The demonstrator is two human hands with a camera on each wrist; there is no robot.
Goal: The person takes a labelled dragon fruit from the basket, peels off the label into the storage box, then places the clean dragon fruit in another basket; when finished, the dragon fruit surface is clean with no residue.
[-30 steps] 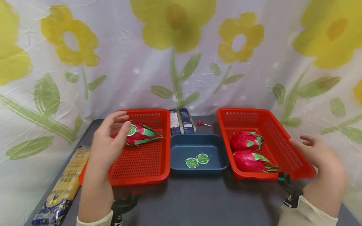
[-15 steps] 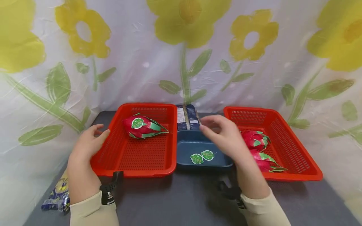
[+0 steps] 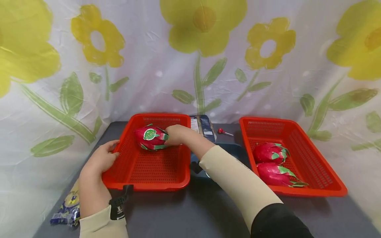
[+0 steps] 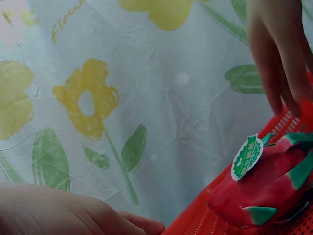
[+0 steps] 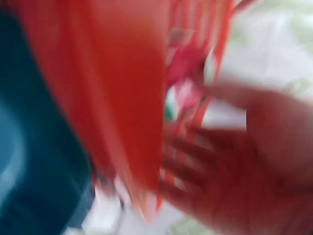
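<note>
A pink dragon fruit [image 3: 141,136] with a green-and-white round sticker lies in the left red basket [image 3: 148,173]. Over the basket's right side, my right hand [image 3: 177,135] reaches to the fruit's leafy end. The right wrist view is blurred, but there the right hand [image 5: 234,171] has its fingers extended, with thumb and fingers apart. Seen from the left wrist, its fingers point down beyond the dragon fruit [image 4: 257,191]. My left hand [image 3: 102,158] is at the basket's left rim, fingers loosely bent; whether it touches the rim I cannot tell.
The right red basket [image 3: 309,172] holds two dragon fruits [image 3: 271,153]. A dark blue tray [image 3: 235,152], partly behind my right arm, stands between the baskets. Behind it are a dark packet [image 3: 206,127] and a red lollipop [image 3: 220,131]. A yellow-and-blue packet [image 3: 69,206] lies at left.
My right hand has swung from the right basket across the blue tray into the left basket. My left hand has drawn back from above the dragon fruit to the basket's left rim.
</note>
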